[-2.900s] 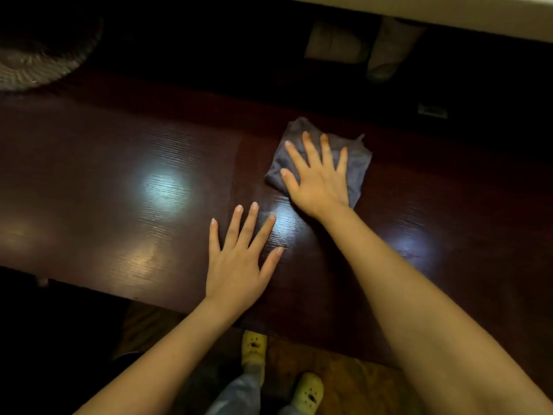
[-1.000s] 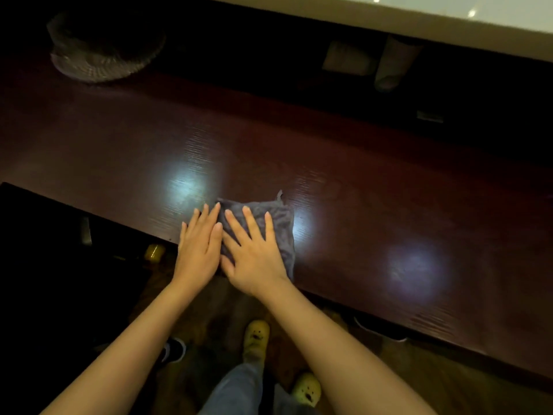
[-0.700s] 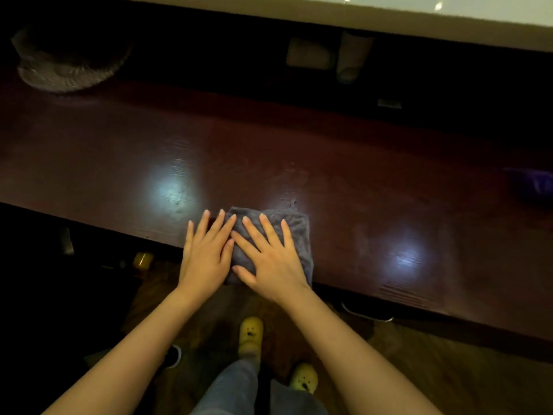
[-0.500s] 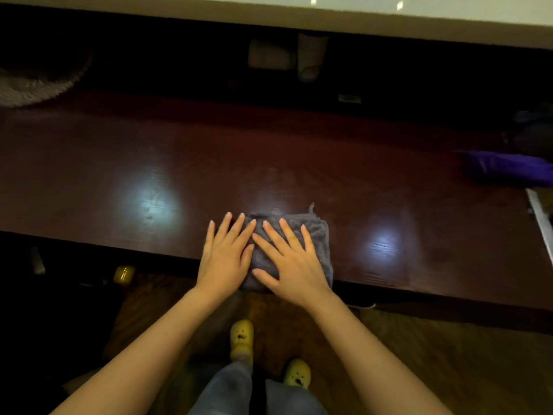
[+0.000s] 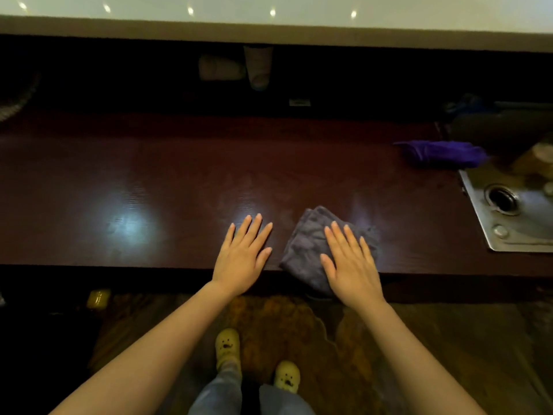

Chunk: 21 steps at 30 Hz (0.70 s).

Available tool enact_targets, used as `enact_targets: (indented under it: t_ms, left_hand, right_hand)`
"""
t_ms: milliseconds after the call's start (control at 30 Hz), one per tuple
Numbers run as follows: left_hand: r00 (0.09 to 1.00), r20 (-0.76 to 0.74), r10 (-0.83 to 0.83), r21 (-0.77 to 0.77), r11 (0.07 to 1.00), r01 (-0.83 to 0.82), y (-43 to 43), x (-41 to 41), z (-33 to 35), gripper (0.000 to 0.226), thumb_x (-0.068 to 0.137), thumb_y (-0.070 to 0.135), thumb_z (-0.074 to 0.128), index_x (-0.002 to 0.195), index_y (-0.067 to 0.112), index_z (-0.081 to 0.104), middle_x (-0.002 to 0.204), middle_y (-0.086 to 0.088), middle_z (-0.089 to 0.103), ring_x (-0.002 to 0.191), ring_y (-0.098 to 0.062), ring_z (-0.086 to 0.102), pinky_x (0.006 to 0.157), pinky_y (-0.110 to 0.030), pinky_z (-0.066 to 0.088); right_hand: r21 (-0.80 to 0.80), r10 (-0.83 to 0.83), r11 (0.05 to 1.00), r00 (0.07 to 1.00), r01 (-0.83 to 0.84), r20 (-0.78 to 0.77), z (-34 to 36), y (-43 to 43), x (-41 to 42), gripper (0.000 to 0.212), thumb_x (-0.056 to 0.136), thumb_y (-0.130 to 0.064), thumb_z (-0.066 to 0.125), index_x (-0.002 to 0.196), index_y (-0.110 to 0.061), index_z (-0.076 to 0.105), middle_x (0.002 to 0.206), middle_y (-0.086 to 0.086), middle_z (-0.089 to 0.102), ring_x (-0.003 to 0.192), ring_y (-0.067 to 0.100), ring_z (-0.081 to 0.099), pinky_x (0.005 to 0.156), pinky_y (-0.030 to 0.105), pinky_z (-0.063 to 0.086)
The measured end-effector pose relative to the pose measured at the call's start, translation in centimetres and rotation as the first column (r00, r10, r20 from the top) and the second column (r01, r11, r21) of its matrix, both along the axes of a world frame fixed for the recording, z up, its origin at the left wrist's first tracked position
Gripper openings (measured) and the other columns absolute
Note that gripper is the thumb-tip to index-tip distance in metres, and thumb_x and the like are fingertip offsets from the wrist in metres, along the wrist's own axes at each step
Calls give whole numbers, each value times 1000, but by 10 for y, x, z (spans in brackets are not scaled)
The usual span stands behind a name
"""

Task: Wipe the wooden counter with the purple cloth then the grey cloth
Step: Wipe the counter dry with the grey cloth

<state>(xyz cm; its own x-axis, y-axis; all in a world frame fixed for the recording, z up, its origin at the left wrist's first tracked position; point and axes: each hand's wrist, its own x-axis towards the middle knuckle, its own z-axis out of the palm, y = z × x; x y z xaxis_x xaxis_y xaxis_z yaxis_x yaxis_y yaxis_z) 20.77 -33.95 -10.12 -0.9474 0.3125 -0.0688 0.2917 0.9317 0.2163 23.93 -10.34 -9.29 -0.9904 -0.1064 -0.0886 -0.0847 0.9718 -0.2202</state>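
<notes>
The grey cloth (image 5: 305, 247) lies folded at the near edge of the dark wooden counter (image 5: 149, 181), its near corner hanging over the edge. My right hand (image 5: 350, 262) presses flat on the cloth's right half, fingers spread. Just left of the cloth, my left hand (image 5: 242, 256) rests flat on the bare counter without touching the cloth. The purple cloth (image 5: 440, 152) lies bunched at the far right of the counter, beside the sink.
A steel sink (image 5: 514, 217) with a round drain is set into the counter at the right. Dark objects sit behind the purple cloth. A pale wall ledge runs along the back. Below, my yellow slippers stand on the floor.
My right hand has slid the grey cloth to the right along the near edge. My left hand has come off the cloth and now lies on bare wood. The sink has come into view.
</notes>
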Motion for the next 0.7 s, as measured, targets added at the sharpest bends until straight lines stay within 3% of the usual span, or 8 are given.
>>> enact_targets:
  t_ms: [100,167,333,467,567,700]
  left_hand:
    - [999,-43,-13,-41,999,11,1,2,-5,53,97,43,25,146,26,16,156,-2,16,144,-20,5,116,-42,4]
    - [999,-49,-14,-61,998,11,2,1,-6,53,97,44,22,146,27,15,156,-2,15,144,-19,5,116,-41,2]
    - [999,-54,-5,-58,998,2,2,1,-6,54,95,45,22,146,26,18,156,-2,19,144,-19,9,116,-41,4]
    - [996,-91,-14,-67,998,8,1,1,-5,54,93,42,24,144,22,27,153,-6,28,142,-24,21,115,-46,17]
    - [995,-102,-21,-45,999,16,0,1,-5,56,92,43,23,143,21,29,152,-6,29,141,-24,22,114,-46,18]
    - [997,-75,-9,-6,1000,8,1,1,-5,60,91,49,16,144,23,23,154,-3,21,143,-20,10,116,-43,9]
  right_hand:
    - [12,-109,994,994,109,-5,0,13,-19,58,97,-40,30,149,-23,12,159,-4,8,146,15,1,120,41,1]
    - [27,-170,985,984,169,48,1,7,-50,60,96,-41,29,149,-23,8,160,0,4,147,20,-2,119,47,-1]
    - [83,-134,988,987,126,93,-3,-41,-100,65,89,-64,18,146,-40,-1,158,11,-11,143,36,-16,107,63,-15]
    - [78,31,996,1000,-31,-3,-7,-55,-61,61,88,-59,24,145,-41,13,158,15,4,145,37,-3,110,63,-8]
    - [61,137,989,989,-133,-63,-9,-54,-28,56,91,-53,27,145,-38,20,158,9,15,146,33,6,113,59,-3]
    - [45,56,998,994,-52,-90,-7,-13,-22,53,90,-49,35,142,-38,30,156,4,23,145,28,15,114,54,5]
